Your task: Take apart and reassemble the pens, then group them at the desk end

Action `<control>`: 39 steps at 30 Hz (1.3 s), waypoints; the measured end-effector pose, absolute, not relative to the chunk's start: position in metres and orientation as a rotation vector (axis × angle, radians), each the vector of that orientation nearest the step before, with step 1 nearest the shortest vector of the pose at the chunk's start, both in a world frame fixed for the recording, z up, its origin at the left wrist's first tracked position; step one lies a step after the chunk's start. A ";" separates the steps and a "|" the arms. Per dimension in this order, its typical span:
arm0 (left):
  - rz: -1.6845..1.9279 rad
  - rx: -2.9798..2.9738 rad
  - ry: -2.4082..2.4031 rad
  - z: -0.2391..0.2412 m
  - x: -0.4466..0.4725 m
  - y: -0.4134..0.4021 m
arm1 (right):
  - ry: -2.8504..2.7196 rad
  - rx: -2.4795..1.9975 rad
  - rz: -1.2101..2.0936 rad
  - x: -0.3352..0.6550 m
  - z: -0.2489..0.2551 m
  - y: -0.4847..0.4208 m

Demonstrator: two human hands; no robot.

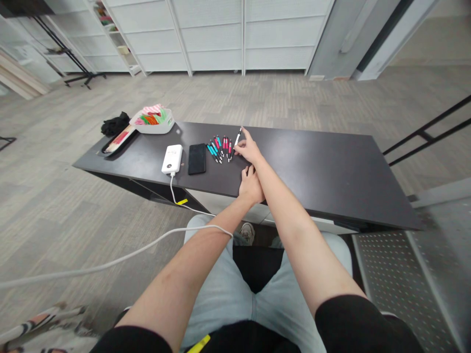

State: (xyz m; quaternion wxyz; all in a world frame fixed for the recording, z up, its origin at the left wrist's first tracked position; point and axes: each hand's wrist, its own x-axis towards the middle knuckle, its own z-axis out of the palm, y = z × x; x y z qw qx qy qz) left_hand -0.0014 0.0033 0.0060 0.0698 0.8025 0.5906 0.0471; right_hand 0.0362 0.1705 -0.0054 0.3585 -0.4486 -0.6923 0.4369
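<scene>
My right hand (pixel 249 148) is at the right end of a row of pens, its fingers on a white pen (pixel 238 136) with a dark lower end. The index finger reaches to the pen's top, while the thumb side is near its lower part. To the left, pink pens (pixel 225 142) and turquoise pens (pixel 212 151) with black grips lie side by side in a fan. My left hand (pixel 251 185) rests on the front edge of the dark table (pixel 312 166), fingers a little apart, holding nothing. My right wrist crosses just over it.
A black phone (pixel 197 159) and a white power bank (pixel 172 159) with a white cable (pixel 121 262) lie left of the pens. Farther left stand a white basket (pixel 156 128) of colourful items, a black tray (pixel 117 147) and a black cloth (pixel 115 123). The cable passes across my left forearm.
</scene>
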 end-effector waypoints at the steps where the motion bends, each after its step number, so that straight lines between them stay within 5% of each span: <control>1: 0.149 2.412 1.779 0.006 -0.002 0.003 | -1.754 -1.139 1.150 0.036 -0.006 0.170; 12: 0.287 2.350 1.834 0.002 0.002 0.005 | -1.397 -1.160 1.110 0.053 0.012 0.178; 26: 0.643 2.007 1.901 -0.002 0.002 0.045 | -1.271 -1.214 0.964 0.227 0.008 0.187; 34: 1.343 1.799 1.069 -0.018 0.043 0.192 | -1.180 -1.186 0.983 0.239 -0.017 0.205; 39: 1.507 1.574 0.853 -0.021 0.046 0.217 | -1.228 -1.079 1.033 0.239 -0.018 0.202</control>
